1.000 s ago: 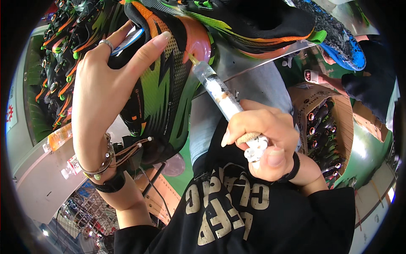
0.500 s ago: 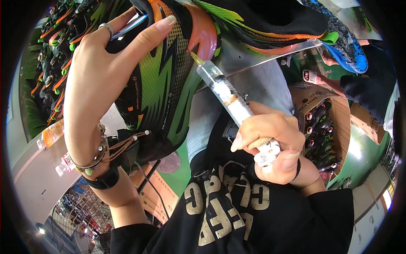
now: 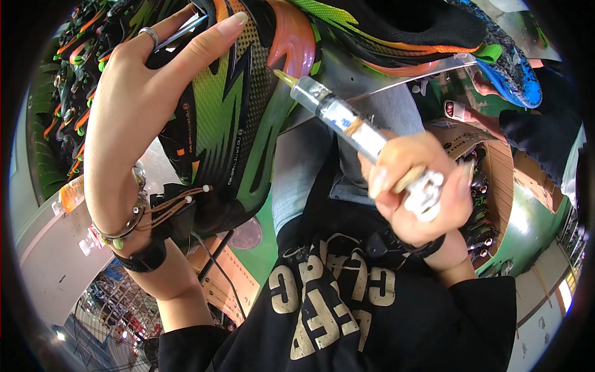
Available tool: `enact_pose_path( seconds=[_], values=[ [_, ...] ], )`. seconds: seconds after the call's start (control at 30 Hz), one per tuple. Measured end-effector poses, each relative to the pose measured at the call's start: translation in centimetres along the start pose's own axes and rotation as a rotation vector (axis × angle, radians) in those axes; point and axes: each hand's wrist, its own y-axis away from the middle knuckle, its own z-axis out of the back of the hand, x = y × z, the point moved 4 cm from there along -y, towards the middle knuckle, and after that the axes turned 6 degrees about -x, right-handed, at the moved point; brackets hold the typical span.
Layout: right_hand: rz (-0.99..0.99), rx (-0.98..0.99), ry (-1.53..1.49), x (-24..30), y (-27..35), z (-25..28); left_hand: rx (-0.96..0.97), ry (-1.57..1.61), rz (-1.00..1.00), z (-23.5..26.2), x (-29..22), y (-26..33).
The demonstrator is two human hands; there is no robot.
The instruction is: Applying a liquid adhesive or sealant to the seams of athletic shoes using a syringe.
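A green, black and orange sneaker [image 3: 217,118] is tilted in front of me, its side facing up. My left hand [image 3: 124,93] is closed around its upper part, thumb over the side panel; some fingertips are hidden. A thin bluish strip [image 3: 183,32] shows between thumb and forefinger. My right hand [image 3: 424,186], slightly blurred, grips a clear syringe [image 3: 338,115] around its barrel and white plunger end. The syringe's yellow tip [image 3: 284,77] is at the edge of the shiny pink-orange heel-like piece [image 3: 294,46], touching or very close; I cannot tell which.
Another sneaker [image 3: 396,40] lies at the top on a metal surface [image 3: 353,84]. Many similar shoes [image 3: 71,74] are stacked at left. A carton [image 3: 501,177] of shoes stands at right. An orange bottle [image 3: 73,193] is at left. Another person's sandalled foot [image 3: 457,110] shows beyond.
My right hand has shifted right and slightly up, and the syringe lies at a flatter angle, its tip a little up and left. My left hand and the sneaker have moved slightly left.
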Motion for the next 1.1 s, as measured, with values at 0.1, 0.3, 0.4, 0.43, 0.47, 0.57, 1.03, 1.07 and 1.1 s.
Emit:
enact_pose_path(
  seconds=[0.1, 0.3, 0.4, 0.43, 0.47, 0.57, 1.03, 1.07, 1.1],
  values=[
    [-0.069, -0.096, -0.278, -1.0, -0.6, 1.2, 0.004, 0.040, 0.000, -0.1, -0.1, 0.0],
    [-0.059, -0.023, -0.457, -1.9, -2.2, 2.1, 0.018, 0.025, 0.005, -0.2, 0.2, -0.3],
    [-0.071, -0.076, -0.494, -2.1, -2.2, 2.0, 0.029, 0.041, 0.004, 0.0, 0.3, -0.3],
    [-0.073, -0.077, -0.494, -2.1, -2.2, 2.0, 0.028, 0.020, 0.001, 0.0, 0.3, -0.3],
    [-0.071, -0.063, -0.509, -2.2, -2.3, 2.0, 0.030, 0.020, 0.002, 0.0, 0.2, -0.3],
    [-0.069, -0.040, -0.522, -2.0, -2.7, 2.3, 0.041, 0.013, 0.040, -0.1, 0.3, -0.3],
    [-0.182, -0.246, 0.152, 1.2, -0.1, 0.3, 0.037, 0.021, 0.028, -0.4, 0.0, -0.5],
    [-0.251, -0.188, 0.322, 1.7, 0.1, -0.4, 0.036, 0.019, 0.029, -0.5, 0.1, -0.4],
    [-0.250, -0.187, 0.319, 1.6, 0.1, -0.5, 0.016, -0.014, 0.000, -0.5, 0.3, -0.3]
  ],
)
